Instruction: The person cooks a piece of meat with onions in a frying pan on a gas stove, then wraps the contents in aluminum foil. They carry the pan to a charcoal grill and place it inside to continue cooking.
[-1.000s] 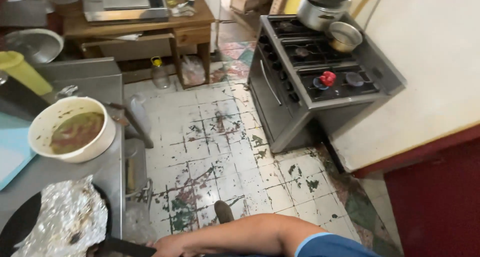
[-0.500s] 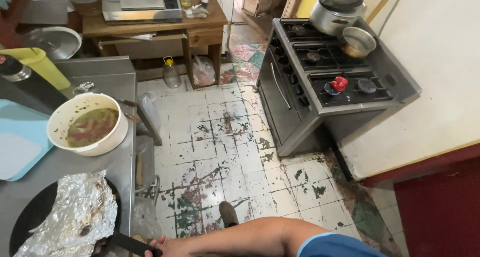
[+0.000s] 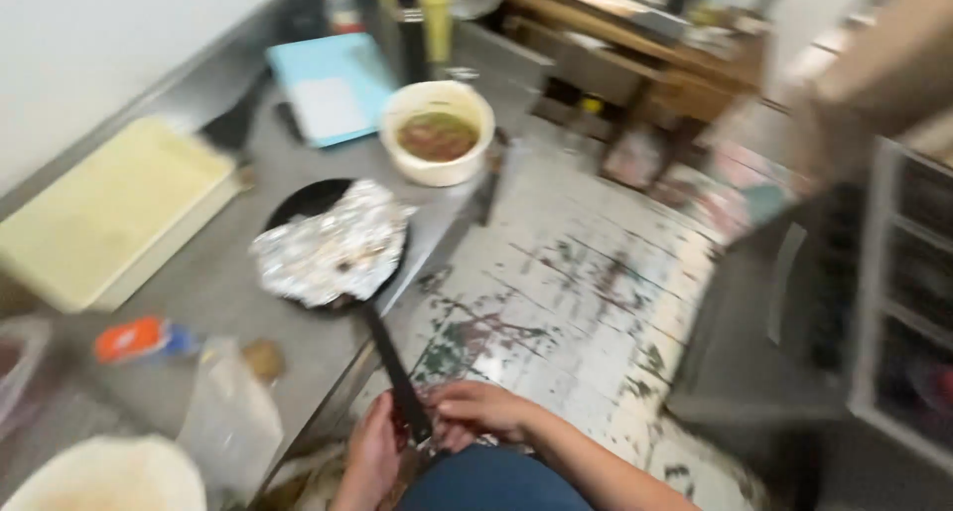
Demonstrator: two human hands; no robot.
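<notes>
A black frying pan (image 3: 298, 205) rests on the steel counter (image 3: 189, 283), covered by a crumpled sheet of foil (image 3: 333, 248). Its long black handle (image 3: 392, 372) sticks out past the counter edge toward me. My left hand (image 3: 369, 461) is wrapped around the end of the handle from the left. My right hand (image 3: 484, 412) meets it from the right, fingers curled at the handle's tip. The image is blurred, so the exact finger contact of the right hand is unclear.
A white bowl of brownish-green food (image 3: 437, 134) stands behind the pan. A yellow cutting board (image 3: 104, 208), a blue board (image 3: 333, 79), bottles (image 3: 412, 19), an orange packet (image 3: 134, 337), a plastic bag (image 3: 233, 422) and another white bowl (image 3: 109, 476) share the counter. The stove (image 3: 893, 302) is on the right.
The view has swung left from the floor and stove to the counter. My right arm reached across to the pan handle; now both hands are at the handle's end.
</notes>
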